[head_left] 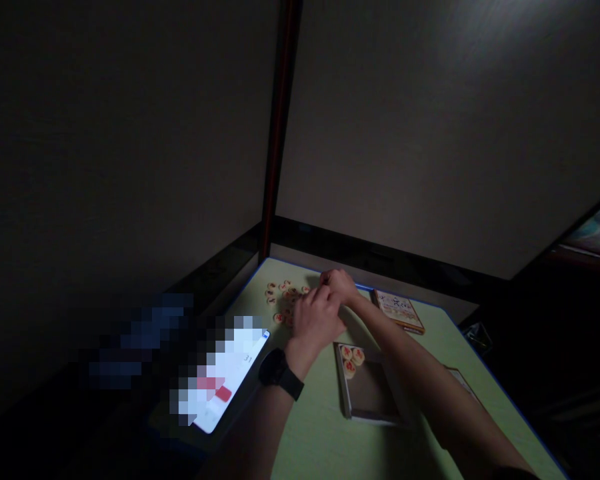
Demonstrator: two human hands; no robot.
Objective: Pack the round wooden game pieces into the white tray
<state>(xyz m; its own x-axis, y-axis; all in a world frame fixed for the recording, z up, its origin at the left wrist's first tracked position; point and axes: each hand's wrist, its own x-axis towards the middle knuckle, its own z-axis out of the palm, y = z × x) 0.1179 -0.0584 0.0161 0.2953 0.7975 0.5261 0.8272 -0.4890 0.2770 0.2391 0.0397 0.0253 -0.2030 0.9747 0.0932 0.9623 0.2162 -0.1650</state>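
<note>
My left hand (314,319), with a black watch (280,373) on the wrist, rests curled over a scatter of round wooden game pieces (279,293) with red markings at the far end of a pale green table (325,427). My right hand (338,285) reaches just beyond it, fingers bunched together at the pieces. What either hand grips is hidden in the dim light. An open shallow box (367,393) near my right forearm holds three such pieces (351,359) in its far corner.
A lit phone screen (227,380) lies at the table's left edge. A printed box lid (399,311) lies at the far right, another flat item (463,381) sits further right. Walls meet at a dark post (279,133) just behind the table. The room is dark.
</note>
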